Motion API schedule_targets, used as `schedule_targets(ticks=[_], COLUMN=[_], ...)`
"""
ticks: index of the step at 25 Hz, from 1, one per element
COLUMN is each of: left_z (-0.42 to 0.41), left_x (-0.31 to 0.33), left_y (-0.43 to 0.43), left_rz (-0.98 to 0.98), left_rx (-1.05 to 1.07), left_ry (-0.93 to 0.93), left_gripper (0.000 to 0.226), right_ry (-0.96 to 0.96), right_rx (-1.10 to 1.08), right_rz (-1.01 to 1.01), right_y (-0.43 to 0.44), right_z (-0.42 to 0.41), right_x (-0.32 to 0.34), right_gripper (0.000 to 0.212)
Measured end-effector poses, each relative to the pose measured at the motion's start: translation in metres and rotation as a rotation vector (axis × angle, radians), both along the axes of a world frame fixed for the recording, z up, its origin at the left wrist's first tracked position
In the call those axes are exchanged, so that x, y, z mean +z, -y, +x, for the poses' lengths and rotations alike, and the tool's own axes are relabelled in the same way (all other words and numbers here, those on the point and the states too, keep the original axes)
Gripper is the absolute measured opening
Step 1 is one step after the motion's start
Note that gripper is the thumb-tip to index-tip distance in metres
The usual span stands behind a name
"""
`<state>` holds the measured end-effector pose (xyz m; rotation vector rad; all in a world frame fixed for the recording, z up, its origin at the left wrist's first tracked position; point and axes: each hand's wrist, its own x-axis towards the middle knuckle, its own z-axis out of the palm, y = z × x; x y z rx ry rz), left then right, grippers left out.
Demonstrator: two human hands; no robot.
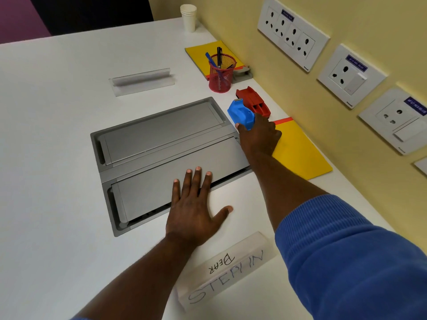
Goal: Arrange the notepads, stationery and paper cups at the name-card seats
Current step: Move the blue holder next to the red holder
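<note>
Left hands entry: left hand (194, 211) lies flat and open, fingers spread, palm on the white surface (57, 112), fingertips over the edge of the grey hatch (161, 135).

Right hand (260, 137) reaches forward, fingers curled round the blue dispenser (240, 114), gripping its near end (thumb on the left side). The dispenser sits on the surface just beside the hatch's far right corner. The red dispenser (253, 101) is just behind it, touching or nearly so; cannot tell which.

Near notepad (300, 151), yellow, lies flat by the wall, partly under the right hand. Far notepad (201, 54), also yellow, lies farther along the wall, with the red mesh pen cup (220, 77) at its near edge, pens upright inside.

Paper cups (188, 18) stacked at the far corner.

Near name card (226, 271) reads "STEPHN"; far name card (142, 80) stands beyond the hatch, text not legible.
</note>
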<state>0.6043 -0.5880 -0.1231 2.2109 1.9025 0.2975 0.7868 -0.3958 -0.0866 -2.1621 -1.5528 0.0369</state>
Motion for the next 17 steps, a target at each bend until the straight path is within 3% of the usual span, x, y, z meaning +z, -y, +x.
schedule_targets(ticks=[7,17], left_z=[0.000,-0.001], left_x=[-0.002,0.001], left_y=[-0.001,0.000], left_rz=[-0.002,-0.025], left_rx=[-0.001,-0.012], left_ry=[0.004,-0.017], left_gripper=[0.098,0.098], right_ry=[-0.023,-0.111], right_rx=[0.002,0.104], right_rz=[-0.049,0.050], right_y=[-0.010,0.023], right_z=[-0.003,0.011], right_x=[-0.002,-0.014], right_gripper=[0.062,0.057])
